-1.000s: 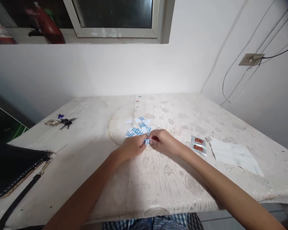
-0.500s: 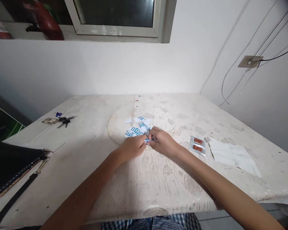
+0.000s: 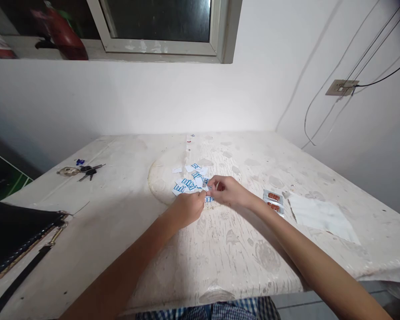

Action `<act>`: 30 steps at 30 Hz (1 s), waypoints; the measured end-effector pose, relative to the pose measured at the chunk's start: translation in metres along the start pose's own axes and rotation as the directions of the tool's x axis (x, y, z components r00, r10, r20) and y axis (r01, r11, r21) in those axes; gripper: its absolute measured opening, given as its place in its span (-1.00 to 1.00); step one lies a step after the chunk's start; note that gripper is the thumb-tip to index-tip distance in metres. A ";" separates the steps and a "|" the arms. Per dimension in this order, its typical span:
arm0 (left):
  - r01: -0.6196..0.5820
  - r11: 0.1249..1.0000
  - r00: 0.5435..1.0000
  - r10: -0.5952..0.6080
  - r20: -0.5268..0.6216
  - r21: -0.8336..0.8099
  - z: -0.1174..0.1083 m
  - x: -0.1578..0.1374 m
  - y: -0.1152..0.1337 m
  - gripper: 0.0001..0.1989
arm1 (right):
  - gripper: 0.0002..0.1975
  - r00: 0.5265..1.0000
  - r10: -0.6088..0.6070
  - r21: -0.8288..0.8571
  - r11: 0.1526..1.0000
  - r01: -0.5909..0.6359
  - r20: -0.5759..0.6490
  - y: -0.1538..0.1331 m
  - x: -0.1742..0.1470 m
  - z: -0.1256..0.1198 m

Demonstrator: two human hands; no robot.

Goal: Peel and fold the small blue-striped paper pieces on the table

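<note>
A: Largest first. What's out there?

B: White wall (image 3: 153, 98) at the far side. Pale table (image 3: 230, 266) spreads in front of it. Window (image 3: 156, 18) set high in the wall, left of centre.

A: Next size down?

B: Black bag (image 3: 23, 233), near left, on the table.

A: And the hands?

B: Mid-table, fingertips almost meeting. Left hand (image 3: 188, 209): fingers curled, thumb and forefinger drawn in. Right hand (image 3: 230, 191): fingers bent, tips just beside the left's. Cannot tell if either is clamped on anything.

A: Smaller finds?

B: White sheet (image 3: 322, 218) on the right; cloth or paper, unclear. Paper slips (image 3: 188, 183), several marked in blue, overlapping, just on the far side of the hands. Foil pack (image 3: 274, 202), showing two reddish-brown patches, just left of the sheet. Keys (image 3: 90, 170), far left, well apart from the hands.

A: Smallest?

B: One blue-marked slip (image 3: 209, 199) at the fingertips; held or lying, cannot tell. Red fragment (image 3: 189, 142) towards the far edge.
</note>
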State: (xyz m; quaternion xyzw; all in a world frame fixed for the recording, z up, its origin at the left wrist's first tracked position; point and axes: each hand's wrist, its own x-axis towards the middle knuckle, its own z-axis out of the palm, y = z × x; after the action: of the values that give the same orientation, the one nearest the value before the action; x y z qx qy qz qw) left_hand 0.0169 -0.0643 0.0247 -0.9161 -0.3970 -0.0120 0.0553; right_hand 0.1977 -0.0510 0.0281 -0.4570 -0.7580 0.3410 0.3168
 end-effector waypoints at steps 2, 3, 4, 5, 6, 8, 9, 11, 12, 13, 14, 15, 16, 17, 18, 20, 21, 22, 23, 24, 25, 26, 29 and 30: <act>-0.013 0.999 1.000 0.013 0.001 0.031 -0.001 0.000 0.002 -0.80 | -0.86 0.987 0.002 -0.079 0.997 -0.015 -0.160 0.006 0.004 -0.002; -0.014 0.999 1.000 0.014 0.009 0.042 -0.002 0.000 0.003 -0.81 | -0.85 0.975 -0.030 -0.147 0.989 -0.003 -0.220 0.009 0.005 -0.002; -0.013 0.998 1.000 0.012 0.023 0.053 -0.003 -0.001 0.004 -0.81 | -0.85 0.966 -0.068 -0.213 0.977 0.013 -0.251 0.012 0.007 -0.001; -0.010 0.998 0.999 0.008 0.036 0.061 -0.005 -0.001 0.005 -0.80 | -0.84 0.962 -0.098 -0.267 0.963 0.028 -0.253 0.015 0.008 0.001; -0.007 0.998 0.999 0.004 0.043 0.063 -0.006 -0.002 0.005 -0.78 | -0.82 0.964 -0.117 -0.305 0.952 0.040 -0.239 0.017 0.009 0.003; -0.009 0.999 0.999 0.007 0.034 0.051 -0.007 -0.002 0.006 -0.74 | -0.75 0.975 -0.126 -0.346 0.937 0.056 -0.184 0.018 0.010 0.009; -0.012 0.999 1.000 0.011 0.022 0.040 -0.007 -0.003 0.006 -0.73 | -0.72 0.979 -0.120 -0.357 0.933 0.055 -0.163 0.018 0.011 0.011; -0.015 1.000 1.000 0.015 0.003 0.022 -0.006 -0.003 0.006 -0.74 | -0.68 0.985 -0.111 -0.368 0.928 0.054 -0.136 0.016 0.012 0.014; -0.013 1.000 1.000 0.013 0.000 0.018 -0.006 -0.004 0.005 -0.76 | -0.66 0.986 -0.108 -0.366 0.929 0.054 -0.129 0.015 0.013 0.014; -0.010 1.000 1.000 0.010 0.000 0.017 -0.005 -0.004 0.005 -0.78 | -0.65 0.987 -0.106 -0.364 0.930 0.054 -0.124 0.015 0.013 0.014; -0.009 1.000 1.000 0.009 -0.001 0.016 -0.005 -0.004 0.005 -0.80 | -0.64 0.987 -0.106 -0.365 0.929 0.055 -0.122 0.014 0.014 0.014; -0.009 1.000 1.000 0.009 -0.003 0.017 -0.005 -0.004 0.005 -0.82 | -0.63 0.986 -0.111 -0.366 0.929 0.059 -0.122 0.015 0.014 0.013; -0.009 1.000 1.000 0.009 -0.004 0.019 -0.005 -0.004 0.005 -0.83 | -0.62 0.985 -0.117 -0.363 0.930 0.064 -0.126 0.015 0.015 0.013; -0.009 1.000 1.000 0.009 -0.005 0.020 -0.004 -0.003 0.004 -0.83 | -0.61 0.984 -0.122 -0.351 0.934 0.068 -0.133 0.016 0.015 0.013; -0.010 1.000 1.000 0.010 -0.005 0.020 -0.004 -0.003 0.004 -0.83 | -0.60 0.982 -0.122 -0.328 0.942 0.069 -0.144 0.018 0.015 0.013; -0.006 1.000 1.000 0.006 -0.005 0.017 -0.003 -0.002 0.003 -0.83 | -0.61 0.978 -0.103 -0.253 0.966 0.055 -0.179 0.021 0.016 0.012; -0.001 1.000 1.000 0.001 -0.005 0.010 -0.003 -0.002 0.002 -0.83 | -0.64 0.976 -0.084 -0.204 0.978 0.043 -0.200 0.022 0.016 0.012; 0.003 1.000 1.000 -0.003 -0.007 -0.003 -0.003 -0.002 0.002 -0.83 | -0.68 0.974 -0.061 -0.150 0.988 0.028 -0.218 0.023 0.017 0.011; 0.006 1.000 1.000 -0.006 -0.009 -0.022 -0.003 -0.001 0.001 -0.82 | -0.74 0.972 -0.032 -0.092 0.996 0.011 -0.233 0.024 0.018 0.009; 0.012 0.999 1.000 -0.012 -0.010 -0.044 -0.003 -0.001 0.000 -0.82 | -0.79 0.970 -0.003 -0.031 0.999 -0.005 -0.244 0.025 0.018 0.007; 0.021 0.997 1.000 -0.021 -0.009 -0.068 -0.004 0.000 -0.001 -0.81 | -0.82 0.968 0.027 0.032 0.999 -0.019 -0.251 0.025 0.019 0.005; 0.033 0.995 0.999 -0.033 -0.002 -0.092 -0.005 0.000 -0.001 -0.80 | -0.84 0.966 0.054 0.098 0.995 -0.030 -0.255 0.024 0.019 0.004; 0.078 0.985 0.997 -0.074 0.032 -0.157 -0.008 0.000 -0.002 -0.79 | -0.84 0.963 0.103 0.282 0.959 -0.029 -0.251 0.021 0.019 0.000; 0.089 0.980 0.996 -0.084 0.038 -0.177 -0.009 0.001 -0.003 -0.80 | -0.84 0.963 0.112 0.335 0.942 -0.025 -0.244 0.020 0.019 0.000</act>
State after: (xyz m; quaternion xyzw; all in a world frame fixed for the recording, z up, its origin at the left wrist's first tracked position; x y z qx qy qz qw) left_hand 0.0156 -0.0632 0.0341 -0.8992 -0.4347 -0.0359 -0.0337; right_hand 0.2002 -0.0266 0.0153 -0.4645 -0.6259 0.4110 0.4729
